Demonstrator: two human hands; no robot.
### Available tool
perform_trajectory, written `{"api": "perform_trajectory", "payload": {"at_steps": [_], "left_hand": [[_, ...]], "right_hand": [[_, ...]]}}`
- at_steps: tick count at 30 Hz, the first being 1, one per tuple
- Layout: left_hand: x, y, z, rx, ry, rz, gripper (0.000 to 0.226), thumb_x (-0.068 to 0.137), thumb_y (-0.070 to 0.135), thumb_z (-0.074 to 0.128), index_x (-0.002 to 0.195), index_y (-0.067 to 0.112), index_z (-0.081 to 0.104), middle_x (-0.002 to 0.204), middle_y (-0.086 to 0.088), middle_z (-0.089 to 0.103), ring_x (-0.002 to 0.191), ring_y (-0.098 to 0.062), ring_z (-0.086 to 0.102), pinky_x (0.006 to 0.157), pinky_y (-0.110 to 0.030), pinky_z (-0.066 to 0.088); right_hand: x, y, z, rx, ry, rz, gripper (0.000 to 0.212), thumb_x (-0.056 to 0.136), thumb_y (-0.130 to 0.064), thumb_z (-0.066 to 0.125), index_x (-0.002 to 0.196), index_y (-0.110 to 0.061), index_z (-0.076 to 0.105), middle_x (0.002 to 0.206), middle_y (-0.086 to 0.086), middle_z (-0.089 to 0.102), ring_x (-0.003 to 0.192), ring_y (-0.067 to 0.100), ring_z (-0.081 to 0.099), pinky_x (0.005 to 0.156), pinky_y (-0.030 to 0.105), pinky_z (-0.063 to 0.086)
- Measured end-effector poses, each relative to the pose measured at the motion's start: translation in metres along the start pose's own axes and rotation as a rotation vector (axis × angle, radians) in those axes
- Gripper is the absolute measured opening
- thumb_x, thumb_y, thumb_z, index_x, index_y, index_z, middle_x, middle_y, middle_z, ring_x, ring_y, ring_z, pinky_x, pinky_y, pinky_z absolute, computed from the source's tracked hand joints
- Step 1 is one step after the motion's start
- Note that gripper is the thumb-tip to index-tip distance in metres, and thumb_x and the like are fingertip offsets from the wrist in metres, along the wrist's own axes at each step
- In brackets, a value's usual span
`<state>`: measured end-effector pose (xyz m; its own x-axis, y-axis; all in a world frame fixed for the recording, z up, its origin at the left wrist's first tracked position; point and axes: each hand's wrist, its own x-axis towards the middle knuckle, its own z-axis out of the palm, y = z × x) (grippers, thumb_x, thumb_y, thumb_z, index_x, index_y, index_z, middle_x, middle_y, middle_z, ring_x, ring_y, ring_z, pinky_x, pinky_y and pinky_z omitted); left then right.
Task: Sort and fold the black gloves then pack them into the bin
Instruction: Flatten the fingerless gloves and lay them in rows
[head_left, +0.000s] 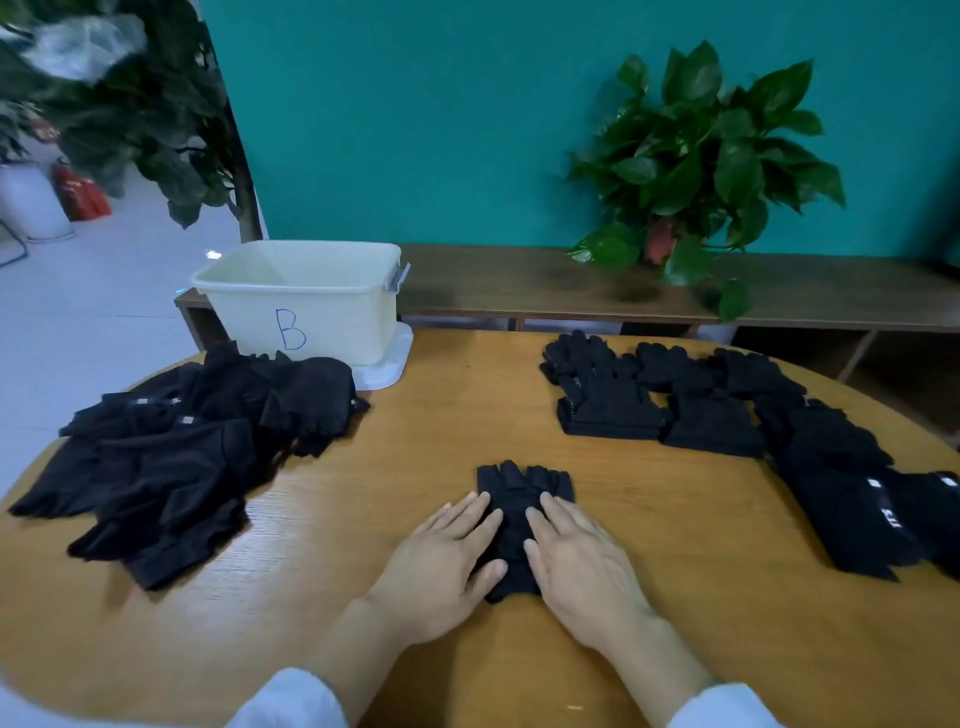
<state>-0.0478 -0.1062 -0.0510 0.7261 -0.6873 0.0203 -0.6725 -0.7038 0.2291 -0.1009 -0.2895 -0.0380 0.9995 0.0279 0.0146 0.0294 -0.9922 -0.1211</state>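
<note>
Sitting glove-free: bin (301, 306) marked B

I see a teal wall (415, 114) behind a low dark bench (519, 283) carrying a leafy plant (701, 156). Nearest me is a round wooden table (441, 415). At left, a pale floor (78, 291) runs past a dark-leaved tree (156, 119).

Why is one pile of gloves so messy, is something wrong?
Nothing is broken or spilled. The loose heap of gloves on the left is just jumbled and unsorted, while the stacks on the right lie tidy. Both hands, left hand and right hand, press one glove flat. The bin stands upright.
</note>
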Motion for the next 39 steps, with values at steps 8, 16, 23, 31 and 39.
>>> {"api": "perform_trajectory", "payload": {"at_steps": [8, 16, 23, 31, 39], "left_hand": [[0.028, 0.017, -0.002, -0.008, -0.022, 0.062, 0.065, 0.104, 0.053, 0.022, 0.157, 0.019, 0.011, 0.165, -0.001, 0.000, 0.150, -0.010, -0.007, 0.121, -0.025, -0.004], [-0.009, -0.029, -0.046, 0.015, 0.132, -0.043, 0.062, 0.105, 0.048, 0.026, 0.157, 0.019, 0.010, 0.164, 0.002, 0.004, 0.150, -0.006, -0.004, 0.117, -0.017, -0.008], [-0.064, -0.101, -0.078, 0.002, 0.236, -0.224, 0.055, 0.106, 0.041, 0.030, 0.156, 0.024, 0.016, 0.162, 0.011, 0.007, 0.147, 0.000, 0.000, 0.116, -0.015, -0.005], [-0.045, -0.183, -0.123, 0.041, 0.330, -0.332, 0.050, 0.106, 0.034, 0.035, 0.153, 0.017, 0.031, 0.160, 0.005, 0.026, 0.149, -0.010, 0.018, 0.119, -0.021, 0.010], [0.038, -0.236, -0.140, -0.014, 0.280, -0.356, 0.036, 0.105, 0.027, 0.040, 0.128, 0.003, 0.054, 0.134, -0.005, 0.054, 0.124, -0.023, 0.046, 0.104, -0.037, 0.039]], "right_hand": [[-0.004, 0.025, -0.025, 0.015, -0.029, 0.036, 0.049, 0.107, -0.032, 0.023, 0.154, -0.020, 0.022, 0.162, -0.001, 0.016, 0.149, 0.012, 0.011, 0.117, 0.024, 0.013], [0.022, -0.021, -0.049, 0.022, 0.052, -0.070, 0.048, 0.107, -0.028, 0.028, 0.154, -0.019, 0.024, 0.159, -0.003, 0.025, 0.147, 0.010, 0.018, 0.115, 0.019, 0.014], [0.068, -0.096, -0.048, 0.047, -0.007, -0.229, 0.049, 0.107, -0.031, 0.027, 0.154, -0.018, 0.023, 0.160, -0.002, 0.024, 0.147, 0.012, 0.018, 0.116, 0.024, 0.016], [0.163, -0.149, -0.056, 0.055, 0.045, -0.271, 0.028, 0.104, -0.030, 0.032, 0.123, -0.019, 0.049, 0.124, -0.005, 0.055, 0.121, 0.018, 0.046, 0.089, 0.031, 0.039], [0.254, -0.178, -0.038, 0.165, 0.042, -0.220, 0.020, 0.103, -0.034, 0.039, 0.089, -0.019, 0.041, 0.092, -0.006, 0.047, 0.084, 0.016, 0.040, 0.068, 0.032, 0.034]]}}
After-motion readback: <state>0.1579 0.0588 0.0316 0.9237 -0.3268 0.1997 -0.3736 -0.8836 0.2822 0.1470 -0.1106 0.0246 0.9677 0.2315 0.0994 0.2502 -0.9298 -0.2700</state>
